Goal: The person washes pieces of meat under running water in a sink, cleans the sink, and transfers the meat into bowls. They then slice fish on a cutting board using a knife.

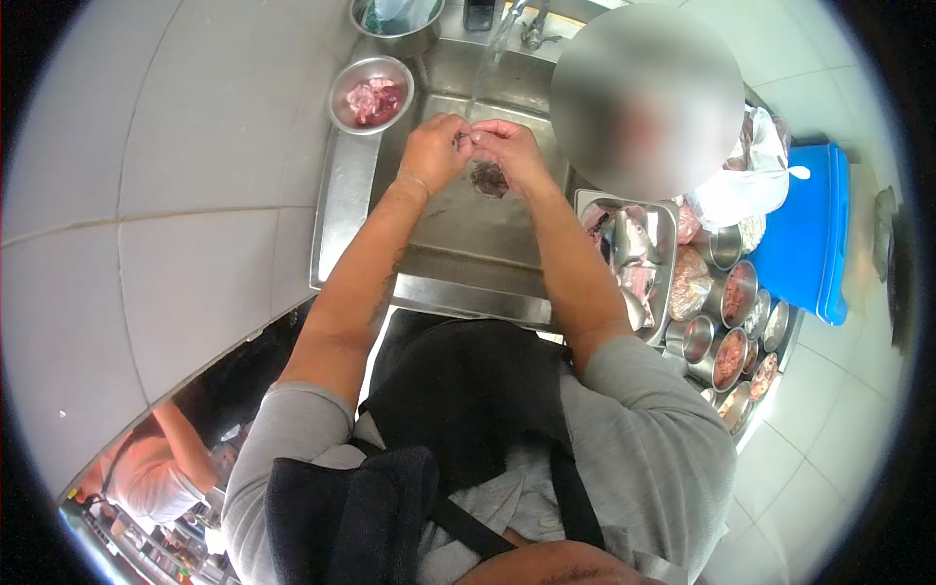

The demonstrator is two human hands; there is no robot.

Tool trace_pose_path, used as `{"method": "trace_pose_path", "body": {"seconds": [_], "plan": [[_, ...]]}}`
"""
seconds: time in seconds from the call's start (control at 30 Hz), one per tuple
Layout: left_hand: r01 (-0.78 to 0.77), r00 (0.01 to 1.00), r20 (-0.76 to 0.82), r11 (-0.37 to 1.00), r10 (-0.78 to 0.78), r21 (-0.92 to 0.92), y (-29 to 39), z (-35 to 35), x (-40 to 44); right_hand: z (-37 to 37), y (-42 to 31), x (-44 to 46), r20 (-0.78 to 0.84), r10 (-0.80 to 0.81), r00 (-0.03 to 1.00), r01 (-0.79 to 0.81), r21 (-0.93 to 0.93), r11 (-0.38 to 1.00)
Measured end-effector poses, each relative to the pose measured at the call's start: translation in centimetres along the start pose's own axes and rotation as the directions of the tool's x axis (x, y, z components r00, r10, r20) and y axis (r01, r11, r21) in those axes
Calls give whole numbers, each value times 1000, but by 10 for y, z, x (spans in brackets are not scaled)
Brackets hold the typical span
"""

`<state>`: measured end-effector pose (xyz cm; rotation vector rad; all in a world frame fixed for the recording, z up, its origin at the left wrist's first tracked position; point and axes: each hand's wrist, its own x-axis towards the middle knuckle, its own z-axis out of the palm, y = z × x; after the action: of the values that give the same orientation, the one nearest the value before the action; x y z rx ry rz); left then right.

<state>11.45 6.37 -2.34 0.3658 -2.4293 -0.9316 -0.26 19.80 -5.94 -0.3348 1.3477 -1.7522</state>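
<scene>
My left hand (434, 151) and my right hand (510, 156) meet over the steel sink (458, 234), fingers pinched together at their tips. Something small sits between them, too hidden to name. Just below my right hand, a dark brownish patch (489, 179) shows on the sink floor, perhaps over the drain. Water (495, 51) runs from the tap (537, 31) into the sink behind my hands. To the left, a metal bowl (334, 102) on the sink's edge holds pieces of raw pinkish-red meat (374, 100).
A steel tray (671, 234) of cut fish (634, 239) stands right of the sink. Beyond it are several metal containers (728, 359) of chopped food, a white plastic bag (756, 185) and a blue box (804, 234). Another person (156, 473) shows at lower left. A blurred disc covers the upper right.
</scene>
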Motion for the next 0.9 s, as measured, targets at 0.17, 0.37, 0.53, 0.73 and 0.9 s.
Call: {"method": "trace_pose_path", "body": {"seconds": [0.17,0.37,0.53,0.73,0.9], "plan": [[21,998,64,999,-23,40,-8,-8,-7,-1,-8,1,-5,13,1000,-14,-274,962],[331,943,70,939,-325,-96,-16,-18,-24,-17,1,16,-115,-41,993,21,-176,984],[563,807,218,603,-549,-565,-38,-29,-45,4,-29,18,-180,-136,974,118,-105,987],[571,715,329,244,-617,-784,-37,-44,-58,70,-83,25,-13,-234,972,234,10,972],[551,714,334,199,-616,-810,-41,-45,-66,102,-103,31,97,-273,957,262,111,959]]}}
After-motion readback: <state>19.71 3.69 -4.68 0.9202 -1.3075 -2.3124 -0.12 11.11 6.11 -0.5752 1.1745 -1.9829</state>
